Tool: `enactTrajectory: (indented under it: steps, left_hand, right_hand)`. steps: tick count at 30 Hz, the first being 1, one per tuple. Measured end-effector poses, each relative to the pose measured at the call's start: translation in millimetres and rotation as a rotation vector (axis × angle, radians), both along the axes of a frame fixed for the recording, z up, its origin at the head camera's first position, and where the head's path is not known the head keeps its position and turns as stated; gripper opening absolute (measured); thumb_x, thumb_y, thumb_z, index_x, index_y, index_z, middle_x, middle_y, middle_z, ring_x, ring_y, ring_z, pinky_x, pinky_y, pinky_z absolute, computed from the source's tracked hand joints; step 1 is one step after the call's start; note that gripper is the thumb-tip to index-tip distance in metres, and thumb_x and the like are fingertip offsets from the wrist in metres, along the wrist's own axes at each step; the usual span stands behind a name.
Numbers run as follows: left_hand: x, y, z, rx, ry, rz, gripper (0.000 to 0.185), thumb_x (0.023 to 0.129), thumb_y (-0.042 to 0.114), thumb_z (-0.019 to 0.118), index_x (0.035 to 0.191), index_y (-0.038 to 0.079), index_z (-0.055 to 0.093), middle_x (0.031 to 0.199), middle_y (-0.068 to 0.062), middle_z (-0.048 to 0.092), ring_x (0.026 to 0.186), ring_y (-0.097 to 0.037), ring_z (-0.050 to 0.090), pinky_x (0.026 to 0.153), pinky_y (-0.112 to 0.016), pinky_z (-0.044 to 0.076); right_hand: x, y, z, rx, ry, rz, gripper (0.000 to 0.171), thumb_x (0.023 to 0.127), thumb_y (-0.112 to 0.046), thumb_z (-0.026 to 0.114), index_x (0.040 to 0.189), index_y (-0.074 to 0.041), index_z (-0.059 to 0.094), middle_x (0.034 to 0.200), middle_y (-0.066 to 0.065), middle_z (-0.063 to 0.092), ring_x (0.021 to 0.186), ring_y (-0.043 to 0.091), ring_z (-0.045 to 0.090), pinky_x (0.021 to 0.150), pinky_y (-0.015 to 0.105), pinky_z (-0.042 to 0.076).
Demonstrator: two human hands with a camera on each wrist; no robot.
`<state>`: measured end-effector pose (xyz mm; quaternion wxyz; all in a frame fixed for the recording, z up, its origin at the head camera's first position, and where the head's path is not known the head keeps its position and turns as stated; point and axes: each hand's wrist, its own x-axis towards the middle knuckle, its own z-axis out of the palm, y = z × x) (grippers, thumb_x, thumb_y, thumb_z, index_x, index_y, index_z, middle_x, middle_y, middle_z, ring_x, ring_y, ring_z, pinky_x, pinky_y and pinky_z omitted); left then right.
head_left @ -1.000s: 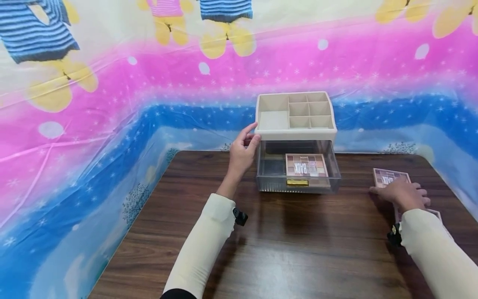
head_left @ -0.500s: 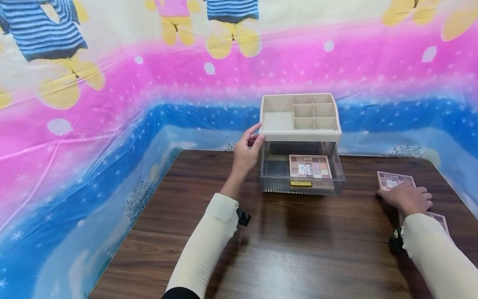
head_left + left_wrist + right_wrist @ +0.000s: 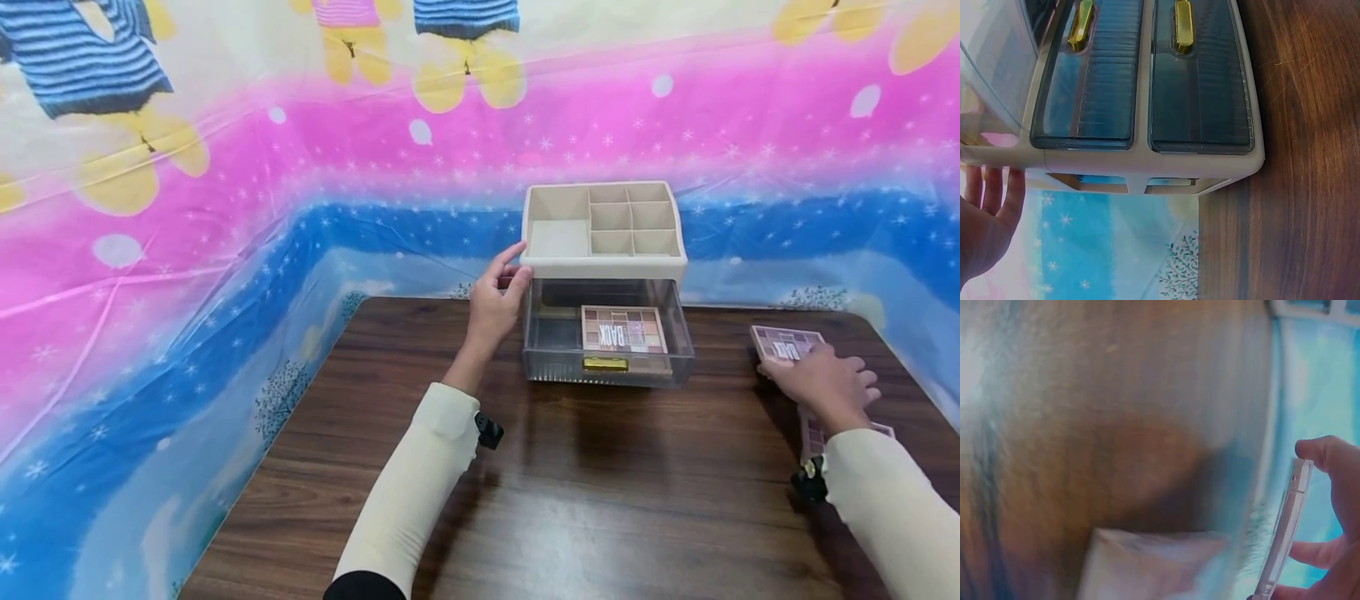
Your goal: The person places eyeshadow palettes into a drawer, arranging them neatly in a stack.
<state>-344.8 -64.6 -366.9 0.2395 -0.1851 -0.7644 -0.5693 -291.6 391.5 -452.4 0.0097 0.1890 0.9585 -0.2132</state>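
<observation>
Cream organizer (image 3: 604, 268) steadied by left hand (image 3: 495, 302), fingers straight; right hand (image 3: 821, 385) fingers pinching palette (image 3: 786, 343).

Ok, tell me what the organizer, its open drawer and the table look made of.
Organizer: matte cream body, probably opaque moulded plastic, judging by its thin divider walls. Open drawer: clear smoky plastic, since the palette inside shows through; its gold handle is shiny, either metal or plated plastic. Table: dark wood grain with a soft sheen, possibly laminate rather than solid wood.
</observation>
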Motion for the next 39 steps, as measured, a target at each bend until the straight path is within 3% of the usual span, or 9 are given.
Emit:
enactTrajectory:
  steps: [6, 12, 17, 19, 21, 23, 29, 36, 39]
  left_hand:
    - [-0.2, 0, -1.0, -0.004, -0.004, -0.005, 0.041, 0.103, 0.026, 0.062, 0.143, 0.018, 0.060, 0.108, -0.017, 0.073, 0.095, -0.026, 0.069, 0.075, -0.025, 0.054]
    - [-0.7, -1, 1.0, 0.003, 0.007, -0.004, 0.041, 0.102, 0.026, 0.063, 0.143, 0.018, 0.060, 0.107, -0.017, 0.072, 0.093, -0.025, 0.068, 0.074, -0.025, 0.053]
    - [-0.6, -1, 0.5, 0.015, 0.005, -0.019, 0.042, 0.102, 0.026, 0.063, 0.143, 0.018, 0.060, 0.108, -0.017, 0.073, 0.094, -0.026, 0.068, 0.075, -0.028, 0.054]
    - [0.0, -1, 0.3, 0.022, 0.001, -0.016, 0.041, 0.102, 0.026, 0.063, 0.143, 0.019, 0.060, 0.108, -0.017, 0.073, 0.095, -0.026, 0.068, 0.076, -0.029, 0.054]
    - [0.6, -1, 0.2, 0.024, -0.001, -0.013, 0.041, 0.102, 0.025, 0.063, 0.143, 0.019, 0.061, 0.108, -0.017, 0.073, 0.095, -0.025, 0.069, 0.076, -0.029, 0.054]
    - [0.6, -1, 0.4, 0.018, 0.000, -0.013, 0.041, 0.102, 0.025, 0.063, 0.143, 0.018, 0.060, 0.108, -0.017, 0.073, 0.094, -0.024, 0.068, 0.076, -0.028, 0.054]
    - [-1.3, 2, 0.3, -0.002, -0.004, -0.012, 0.042, 0.103, 0.027, 0.062, 0.144, 0.019, 0.059, 0.108, -0.016, 0.072, 0.094, -0.024, 0.068, 0.075, -0.026, 0.053]
    - [-0.4, 1, 0.5, 0.002, -0.002, -0.007, 0.042, 0.102, 0.027, 0.063, 0.143, 0.018, 0.060, 0.108, -0.017, 0.073, 0.095, -0.026, 0.068, 0.075, -0.028, 0.053]
    - [-0.5, 1, 0.1, 0.009, -0.003, -0.004, 0.042, 0.102, 0.027, 0.064, 0.143, 0.018, 0.060, 0.107, -0.017, 0.073, 0.093, -0.025, 0.067, 0.074, -0.028, 0.052]
  right_hand:
    - [12.2, -9, 32.2, 0.028, 0.091, 0.098, 0.112, 0.087, -0.076, 0.055, 0.147, 0.015, 0.027, 0.126, 0.056, 0.029, 0.103, 0.066, 0.031, 0.083, 0.074, 0.025]
    - [22.3, -24, 71.0, 0.072, 0.194, 0.234, 0.102, 0.089, -0.070, 0.061, 0.148, 0.009, 0.036, 0.133, 0.050, 0.038, 0.107, 0.069, 0.038, 0.076, 0.076, 0.033]
    - [37.4, -40, 101.4, 0.033, 0.276, 0.385, 0.095, 0.089, -0.059, 0.071, 0.151, 0.005, 0.039, 0.127, 0.040, 0.050, 0.102, 0.052, 0.049, 0.064, 0.051, 0.043]
    - [43.8, -47, 112.9, 0.004, 0.297, 0.439, 0.091, 0.089, -0.054, 0.074, 0.152, 0.002, 0.039, 0.129, 0.037, 0.050, 0.105, 0.048, 0.049, 0.067, 0.051, 0.045]
    - [50.0, -55, 123.6, -0.026, 0.312, 0.487, 0.087, 0.088, -0.049, 0.076, 0.153, -0.003, 0.040, 0.138, 0.038, 0.045, 0.112, 0.051, 0.046, 0.075, 0.061, 0.045]
    - [56.0, -62, 133.2, -0.043, 0.334, 0.537, 0.083, 0.086, -0.042, 0.080, 0.153, -0.007, 0.043, 0.145, 0.036, 0.041, 0.116, 0.050, 0.045, 0.080, 0.063, 0.044]
    - [65.9, -84, 149.6, -0.071, 0.379, 0.707, 0.077, 0.079, -0.027, 0.087, 0.146, -0.016, 0.052, 0.142, 0.020, 0.049, 0.113, 0.032, 0.047, 0.081, 0.046, 0.041]
    - [63.0, -112, 159.7, -0.072, 0.382, 0.875, 0.074, 0.074, -0.023, 0.088, 0.141, -0.018, 0.058, 0.150, 0.015, 0.049, 0.138, 0.041, 0.040, 0.103, 0.070, 0.033]
    - [56.7, -127, 162.4, -0.065, 0.370, 0.948, 0.071, 0.076, -0.025, 0.087, 0.140, -0.018, 0.059, 0.152, 0.014, 0.049, 0.142, 0.041, 0.038, 0.107, 0.072, 0.031]
